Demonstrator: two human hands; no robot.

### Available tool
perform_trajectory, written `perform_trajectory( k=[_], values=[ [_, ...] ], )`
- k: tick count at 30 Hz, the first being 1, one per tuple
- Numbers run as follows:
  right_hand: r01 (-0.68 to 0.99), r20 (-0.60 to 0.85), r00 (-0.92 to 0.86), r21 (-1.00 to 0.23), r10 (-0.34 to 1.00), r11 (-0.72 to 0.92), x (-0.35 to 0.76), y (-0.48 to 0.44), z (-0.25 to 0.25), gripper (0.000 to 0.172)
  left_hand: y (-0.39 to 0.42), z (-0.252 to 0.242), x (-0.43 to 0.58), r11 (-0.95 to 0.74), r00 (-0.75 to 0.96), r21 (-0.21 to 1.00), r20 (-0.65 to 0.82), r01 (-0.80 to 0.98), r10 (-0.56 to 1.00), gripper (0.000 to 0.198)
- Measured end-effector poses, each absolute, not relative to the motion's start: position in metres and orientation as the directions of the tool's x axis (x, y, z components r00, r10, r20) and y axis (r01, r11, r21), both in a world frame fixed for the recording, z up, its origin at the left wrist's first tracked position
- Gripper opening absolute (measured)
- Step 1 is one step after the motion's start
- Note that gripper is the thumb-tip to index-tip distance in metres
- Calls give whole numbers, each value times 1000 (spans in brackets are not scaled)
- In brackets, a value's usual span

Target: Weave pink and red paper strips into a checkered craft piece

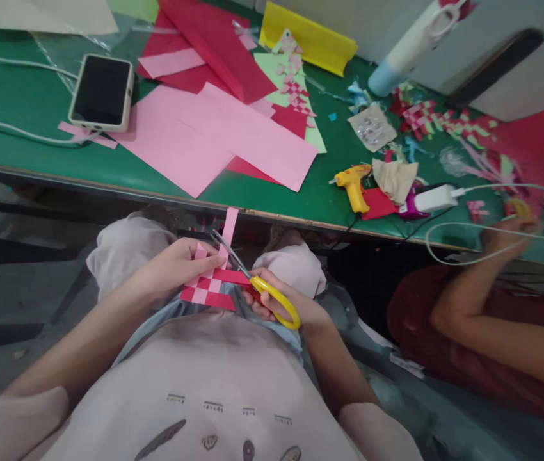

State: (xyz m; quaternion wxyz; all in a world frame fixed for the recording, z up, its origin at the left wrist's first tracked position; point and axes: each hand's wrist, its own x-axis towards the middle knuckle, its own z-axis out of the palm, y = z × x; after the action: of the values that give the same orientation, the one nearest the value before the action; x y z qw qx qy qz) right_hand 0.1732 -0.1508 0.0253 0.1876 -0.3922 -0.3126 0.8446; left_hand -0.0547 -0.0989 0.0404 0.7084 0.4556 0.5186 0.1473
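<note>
Above my lap, my left hand (179, 261) pinches a woven piece of pink and red paper strips (208, 289) by its upper left part. One pink strip (230, 225) sticks up from the weave toward the table edge. In my right hand (287, 296) are yellow-handled scissors (281, 306), fingers closed round the handles. The scissors' blades point up and left, slightly parted, beside the upright pink strip. A red strip runs right from the weave and passes by the scissors; whether the blades touch paper is unclear.
The green table (166, 171) holds pink sheets (253, 134), red paper (214, 45), a phone-like device (102, 93) with white cables, a yellow glue gun (354, 186), a power bank (438, 198) and woven scraps (425, 118). At the right, another person's arm (473, 288) reaches onto the table.
</note>
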Motion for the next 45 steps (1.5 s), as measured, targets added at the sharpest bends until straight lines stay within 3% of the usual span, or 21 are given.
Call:
perform_trajectory(
  k=[8,11,15,20,24,27,33,37,42,45],
  values=[
    [-64,-498,-643,-722,582,-689,175,-152,21,42,-98,37,-56,550,424,799,-597,243,681,41],
    [-37,-507,-630,-737,588,-675,176,-152,18,36,-98,38,-55,553,428,799,-597,237,679,43],
    [-18,-545,-617,-712,568,-702,179,-152,12,29,-97,41,-54,567,444,793,-601,225,664,41],
    [-125,-574,-583,-637,575,-761,182,-145,8,39,-88,46,-56,517,422,816,-577,260,699,43],
    [-187,-580,-525,-636,623,-749,183,-133,13,36,-55,58,-66,316,445,850,-497,422,745,35],
    [-239,-516,-479,-702,710,-672,187,-125,21,44,-9,73,-74,88,548,817,-457,569,700,31],
    [-338,-455,-436,-717,777,-610,200,-105,19,47,99,107,-60,-197,672,671,-583,715,456,26],
    [-384,-401,-434,-728,807,-568,208,-93,9,42,144,114,-25,-466,671,501,-655,730,348,26],
    [-401,-348,-404,-764,846,-505,217,-83,3,44,160,100,15,-626,681,455,-712,633,171,24],
    [-375,-375,-387,-771,842,-515,223,-77,3,46,160,92,19,-647,728,447,-637,618,255,35]
  ],
)
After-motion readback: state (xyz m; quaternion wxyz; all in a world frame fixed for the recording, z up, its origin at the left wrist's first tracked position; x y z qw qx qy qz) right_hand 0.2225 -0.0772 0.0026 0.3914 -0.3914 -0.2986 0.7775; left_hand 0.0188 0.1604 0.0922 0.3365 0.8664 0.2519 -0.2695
